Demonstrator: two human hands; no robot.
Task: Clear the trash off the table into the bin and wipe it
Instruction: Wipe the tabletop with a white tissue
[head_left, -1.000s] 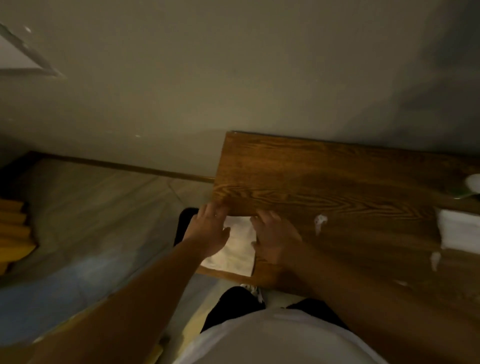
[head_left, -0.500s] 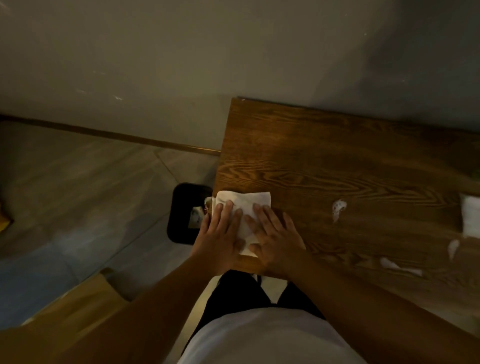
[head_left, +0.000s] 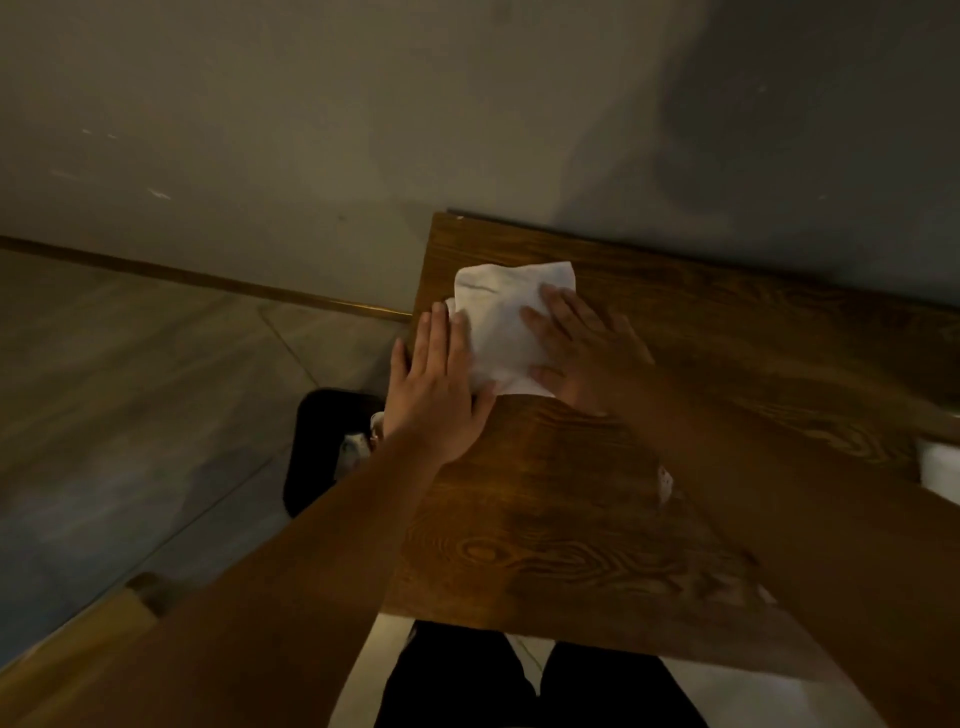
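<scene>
A dim room with a plain grey wall, a wooden skirting strip along its foot and a pale floor; against the wall stands a dark wood-grain table.

Both arms reach forward over the table's near edge, palms down. The left hand lies flat at the table's left edge, its fingers straight and close together, pointing toward the wall, their tips and the inner side of the palm resting on the left margin of a white cloth. The right hand is flat too, fingers spread a little and angled up-left, pressing on the cloth's right half. Neither hand curls round it; both press it down with straight fingers.

One cloth, crumpled and roughly square, lies on the table's far left corner, most of it showing beyond and between the two sets of fingertips.

Below the left wrist, on the floor just beside the table's left edge, sits one black bin with pale scraps showing inside. One small white scrap peeks out beside the right forearm, well behind the right fingers. One white thing, cut by the frame, lies on the table far right of the fingers; what it is I can't tell.

No writing or labels can be read.
</scene>
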